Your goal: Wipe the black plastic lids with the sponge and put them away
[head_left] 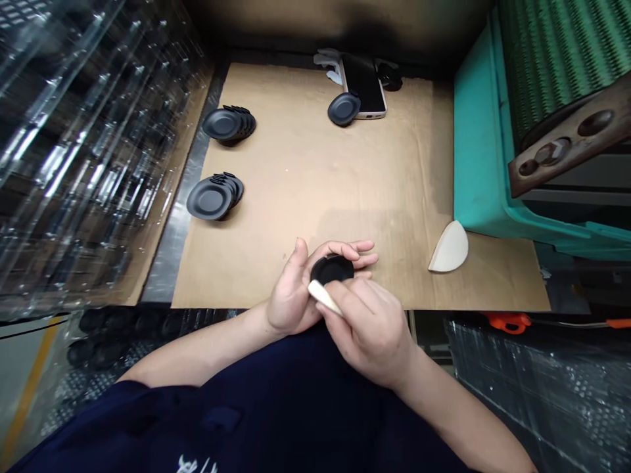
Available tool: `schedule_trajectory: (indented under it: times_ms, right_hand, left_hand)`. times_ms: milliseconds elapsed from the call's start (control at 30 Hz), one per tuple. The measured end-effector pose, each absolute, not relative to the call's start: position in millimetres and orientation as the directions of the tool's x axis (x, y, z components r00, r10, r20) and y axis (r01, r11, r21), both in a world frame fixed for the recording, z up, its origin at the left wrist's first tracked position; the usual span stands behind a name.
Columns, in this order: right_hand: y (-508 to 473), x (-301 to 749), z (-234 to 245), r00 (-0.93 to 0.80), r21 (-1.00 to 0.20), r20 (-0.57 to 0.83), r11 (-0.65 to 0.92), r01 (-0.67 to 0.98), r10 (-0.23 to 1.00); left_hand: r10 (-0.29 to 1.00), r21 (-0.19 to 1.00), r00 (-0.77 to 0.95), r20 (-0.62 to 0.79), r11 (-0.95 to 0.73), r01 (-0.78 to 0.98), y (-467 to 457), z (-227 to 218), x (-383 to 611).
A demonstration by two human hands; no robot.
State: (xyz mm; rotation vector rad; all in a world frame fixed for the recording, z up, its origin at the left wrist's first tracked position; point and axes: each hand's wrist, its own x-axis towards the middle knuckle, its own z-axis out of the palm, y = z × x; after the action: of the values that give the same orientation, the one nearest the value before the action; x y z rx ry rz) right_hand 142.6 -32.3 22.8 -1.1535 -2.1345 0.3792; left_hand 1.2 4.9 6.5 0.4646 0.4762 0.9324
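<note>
The left hand [294,295] is cupped palm up, its fingers curled around a black round disc [332,269], holding it just ahead of the body with the dished face showing. The right hand [367,332] is closed narrowly on a pale wedge [325,297], whose tip sits at the disc's lower rim. It seems to touch, though the fingers crowd the view and the wedge's material is hard to tell. Cradled like this, with the rim clear of the fingers, the disc stays steady, which favours light, even pressure from the wedge.

Ahead of the hands, on the cardboard-covered surface [315,171], lie two stacks of black discs [229,125], and further on, a single disc [344,108] leans against a phone [367,85]. To the right of the hands, a pale half-round piece [449,248] lies beside a teal bin [476,131].
</note>
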Motion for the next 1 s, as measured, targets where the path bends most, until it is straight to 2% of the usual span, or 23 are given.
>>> schedule_trajectory:
  times_ms: [100,200,333,467,533,700,867,1000]
  right_hand:
    - [-40,145,24,-0.441,-0.604,0.377,0.577,0.549,0.814]
    - [-43,146,26,-0.33,-0.634,0.389,0.509,0.582,0.86]
    - [-36,140,25,-0.298,-0.567,0.382,0.476,0.672,0.875]
    - [-27,134,23,-0.27,-0.492,0.441,0.481,0.725,0.856]
    - [-26,134,23,-0.265,-0.5,0.434,0.475,0.724,0.861]
    - [-30,136,24,-0.375,-0.505,0.387,0.534,0.678,0.842]
    - [-23,134,25,-0.258,-0.469,0.495,0.505,0.725,0.83]
    - [-24,135,26,-0.365,-0.477,0.443,0.56,0.678,0.819]
  left_hand:
    - [0.858,0.541,0.478,-0.186,0.496,-0.679,6,8,1]
    - [0.86,0.534,0.482,-0.168,0.49,-0.689,7,8,0]
    - [0.874,0.553,0.46,-0.154,0.462,-0.693,5,7,1]
    - [0.888,0.593,0.443,-0.124,0.425,-0.684,3,8,2]
    - [0.891,0.588,0.434,-0.134,0.423,-0.689,3,8,3]
    - [0.878,0.588,0.451,-0.163,0.453,-0.67,4,9,2]
    - [0.868,0.601,0.474,-0.147,0.459,-0.654,3,9,2]
    - [0.875,0.589,0.449,-0.182,0.463,-0.662,3,10,3]
